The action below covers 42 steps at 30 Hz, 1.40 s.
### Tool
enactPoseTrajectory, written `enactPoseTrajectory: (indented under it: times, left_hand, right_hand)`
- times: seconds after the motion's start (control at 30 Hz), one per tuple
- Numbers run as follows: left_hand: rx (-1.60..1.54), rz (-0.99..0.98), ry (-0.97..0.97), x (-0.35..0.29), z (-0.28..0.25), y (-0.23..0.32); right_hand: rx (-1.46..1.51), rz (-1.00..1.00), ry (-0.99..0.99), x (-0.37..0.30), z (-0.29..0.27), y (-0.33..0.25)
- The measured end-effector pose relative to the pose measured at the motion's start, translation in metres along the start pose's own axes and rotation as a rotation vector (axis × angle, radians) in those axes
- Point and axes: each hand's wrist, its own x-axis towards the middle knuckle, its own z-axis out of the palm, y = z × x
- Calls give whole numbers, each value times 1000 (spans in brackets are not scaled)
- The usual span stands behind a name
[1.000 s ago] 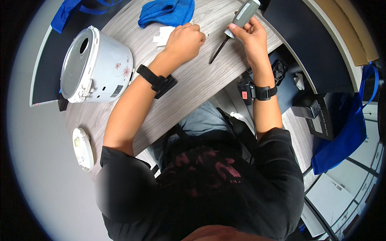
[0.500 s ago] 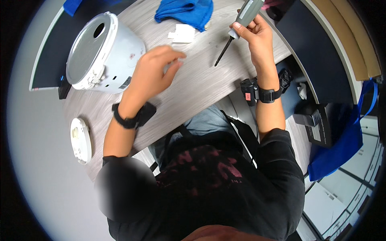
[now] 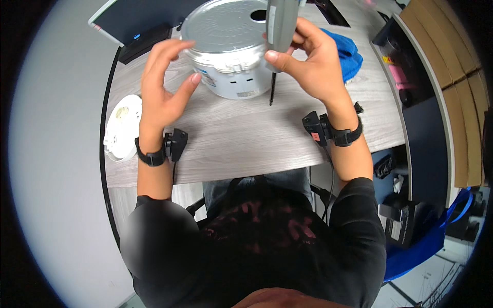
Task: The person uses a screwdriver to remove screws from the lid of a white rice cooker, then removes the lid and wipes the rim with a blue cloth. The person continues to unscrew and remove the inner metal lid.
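My right hand (image 3: 318,66) grips a screwdriver (image 3: 282,28) by its thick grey handle, and the dark shaft points down in front of a round white tub-shaped housing (image 3: 241,82). The housing has a grey ringed top, a round black hole at the right of it, and small slots in its side. My left hand (image 3: 163,84) is open, thumb and fingers apart, beside the housing's left rim; whether a fingertip touches it I cannot tell. A white round cover (image 3: 126,136) with a yellowish middle lies on the table left of my left forearm.
A blue cloth (image 3: 349,54) lies behind my right hand. A monitor (image 3: 138,20) and a black box (image 3: 146,46) stand at the back left. On the right are a dark partition (image 3: 426,118), brown cardboard (image 3: 457,66) and a blue bag (image 3: 421,262). Both wrists carry black strapped devices.
My view has turned, so the housing now sits in front of me between my hands. The screwdriver has come beside the housing, its shaft now nearly upright. My left hand has moved to the housing's left.
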Motion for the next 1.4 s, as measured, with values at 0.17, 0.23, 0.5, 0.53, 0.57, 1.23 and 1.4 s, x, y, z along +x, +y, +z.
enactPoseTrajectory:
  times: [0.17,0.23,0.5,0.53,0.57,1.23,1.4]
  left_hand:
    - [-37,-70,-74,8,-2,-47]
    - [-58,-49,-111,9,2,-63]
    - [-22,36,-107,7,15,-80]
    - [-43,40,-115,8,14,-78]
    - [-64,43,-127,8,13,-76]
    - [58,150,-21,10,63,-10]
    - [31,139,-61,17,29,-29]
  right_hand:
    - [-42,96,-99,15,25,-6]
    - [-40,151,-138,17,26,-8]
    - [166,201,-73,17,19,12]
    - [185,214,-89,19,15,14]
    - [206,229,-104,20,10,15]
    - [115,235,-75,9,19,-13]
    - [169,227,-97,6,16,-9]
